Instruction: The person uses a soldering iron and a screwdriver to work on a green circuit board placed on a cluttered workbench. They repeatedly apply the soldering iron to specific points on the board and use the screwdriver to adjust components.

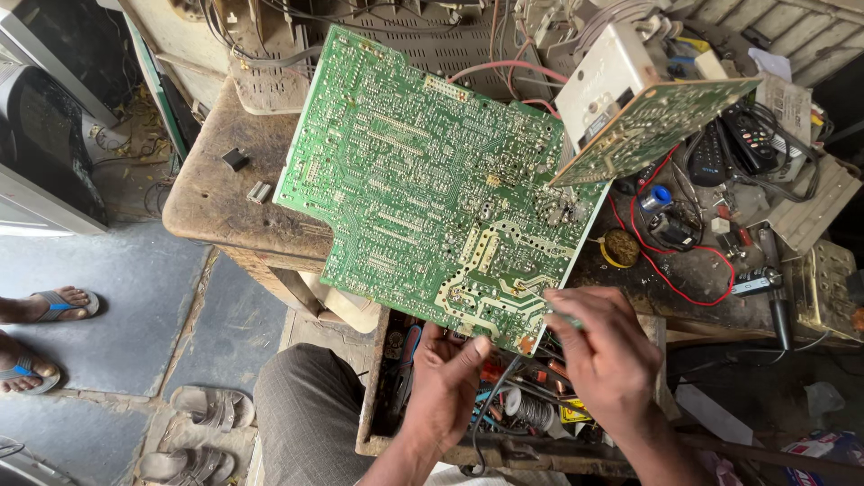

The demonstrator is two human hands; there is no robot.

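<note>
A large green circuit board (423, 180) lies solder side up over the edge of a worn wooden workbench (211, 202). My left hand (445, 382) grips the board's near edge from below, thumb on top. At the board's near right corner, my right hand (603, 351) pinches a thin tool whose tip touches the solder traces; the tool itself is mostly hidden. A smaller green board (652, 126) with a white box mounted on it stands tilted at the big board's right edge.
An open drawer (522, 414) of wire spools and small parts sits under my hands. Red wires (670, 274), remote controls (738, 139), a round tin (619, 247) and a soldering iron (774, 297) crowd the bench's right side. Another person's sandalled feet (40, 333) rest at left.
</note>
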